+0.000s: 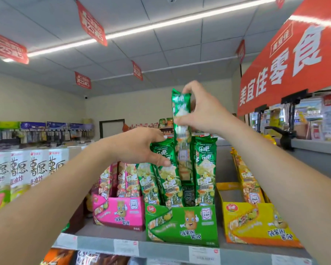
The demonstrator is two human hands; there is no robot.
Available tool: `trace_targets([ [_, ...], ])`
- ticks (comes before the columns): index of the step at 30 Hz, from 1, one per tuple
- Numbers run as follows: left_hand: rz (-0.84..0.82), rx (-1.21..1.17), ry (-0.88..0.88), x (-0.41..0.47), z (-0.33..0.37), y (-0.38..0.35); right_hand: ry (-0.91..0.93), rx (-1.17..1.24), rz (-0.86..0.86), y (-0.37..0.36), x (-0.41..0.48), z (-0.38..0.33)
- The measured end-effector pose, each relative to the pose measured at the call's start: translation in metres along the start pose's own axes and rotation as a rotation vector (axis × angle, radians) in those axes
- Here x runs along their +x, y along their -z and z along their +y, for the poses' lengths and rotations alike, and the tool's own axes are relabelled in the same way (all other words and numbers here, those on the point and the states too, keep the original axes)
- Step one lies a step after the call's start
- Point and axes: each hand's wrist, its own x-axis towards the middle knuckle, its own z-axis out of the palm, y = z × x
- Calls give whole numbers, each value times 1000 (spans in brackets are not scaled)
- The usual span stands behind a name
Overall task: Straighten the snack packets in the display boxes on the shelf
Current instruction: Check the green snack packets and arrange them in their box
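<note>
You are pinching a raised green packet (182, 142) near its top with your right hand (203, 111), thumb and fingers clasping its edges. The packet is standing upright, its lower end dipping into the middle of the green display box (182, 224), well above its neighbours. Your left hand (141, 148) is grasping the tops of the leaning green packets (166, 180) on the left side of that box, thumb lying across their fronts. More upright green packets (205, 169) are standing on the box's right side, just beside the raised one. The green box is sitting at the near edge of the shelf (96, 242), between a pink display box (120, 211) on the left and a yellow display box (256, 224) on the right. Pink packets (126, 178) are leaning in the pink box, and yellow packets (246, 180) are running toward the far end of the yellow one. Price tags (126, 247) are lining the shelf's front.
</note>
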Motion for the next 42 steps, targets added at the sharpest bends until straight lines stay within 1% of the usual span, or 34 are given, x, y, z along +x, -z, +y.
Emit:
trace_targets([
  [4, 39, 25, 1, 3, 1, -3, -20, -140, -180, -6, -7, 10],
  [6, 53, 16, 6, 3, 3, -4, -33, -143, -230, -6, -8, 12],
  [9, 115, -24, -18, 4, 5, -8, -36, -142, -270, -2, -11, 9],
  [12, 175, 33, -44, 5, 7, -13, -23, -180, -327, 2, -13, 9],
  [16, 242, 15, -93, 4, 11, -15, -106, -159, -543, 7, -17, 8],
  [19, 299, -37, -119, 4, 17, -15, -164, -133, -607, 14, -15, 4],
  [20, 296, -60, -113, 5, 18, -15, -186, -121, -623, 16, -13, 5],
  [22, 222, -121, -63, 9, 21, -16, -180, -77, -615, 19, -13, 7],
  [23, 173, -124, -44, 11, 22, -16, -199, -10, -564, 18, -14, 8],
  [25, 126, -96, -27, 14, 23, -19, -234, 168, -373, 15, -13, 14],
  [26, 129, -92, -25, 15, 23, -20, -240, 181, -274, 12, -11, 17],
  [27, 135, -96, -26, 15, 22, -21, -239, 134, -228, 11, -8, 21],
  [28, 139, -107, -27, 14, 21, -22, -242, 67, -248, 10, -6, 21],
  [32, 165, -164, -39, 6, 14, -20, -279, -168, -513, 7, 7, 17],
  [36, 171, -160, -25, -1, 9, -18, -218, -427, -620, -1, 19, 3],
  [39, 142, -173, 56, -6, 3, -18, -214, -492, -676, -9, 24, -4],
  [42, 121, -180, 59, -11, 0, -17, -210, -455, -687, -15, 23, -7],
])
